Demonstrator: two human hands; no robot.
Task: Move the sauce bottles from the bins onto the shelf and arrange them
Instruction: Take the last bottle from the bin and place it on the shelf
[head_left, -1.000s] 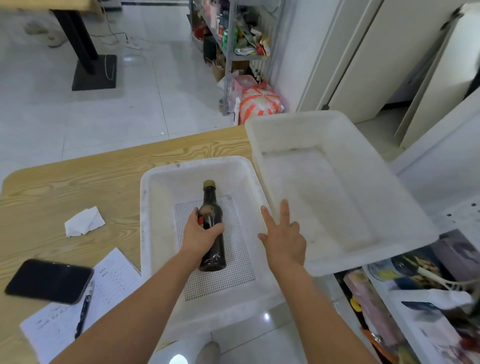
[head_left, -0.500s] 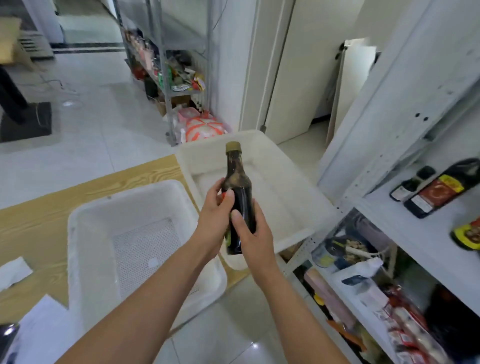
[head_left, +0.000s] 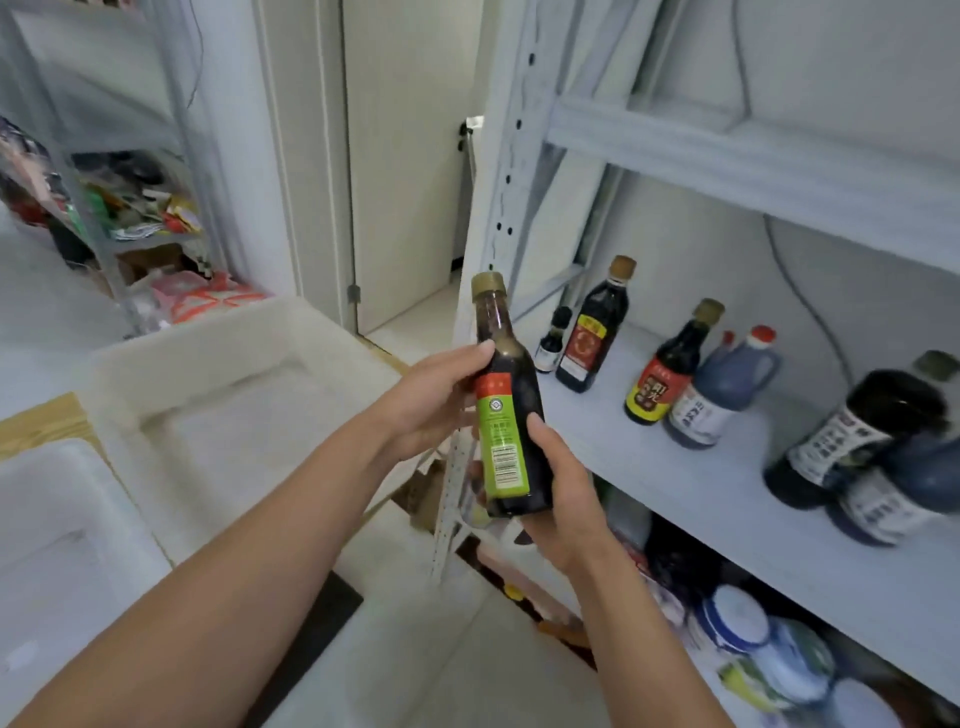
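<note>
- While the sauce bottle (head_left: 511, 415) is held in mid-air btwn the bins (head_left: 124, 415) and the shelf (head_left: 675, 499), it is gripped by both hands. The left hand (head_left: 428, 402) is closed round the shoulder, and the right hand (head_left: 566, 499) is curled under and round the lower body.
- The long axis is kept near upright: cap up and tipped slightly left, base low twd the person, green label turned to the camera.
- The shelf board lies to the right of the bottle and a bit beyond it. The right hand is the nearer one, so a set-down led by the right is judged likely, w/ the base swung rightward first.
- A row is already stood on the board: small bottle (head_left: 553, 338), tall red-label bottle (head_left: 597, 332), yellow-label bottle (head_left: 670, 369), blue jug (head_left: 722, 389).
- The strip of board in front of that row is the part nearest the held bottle.
</note>
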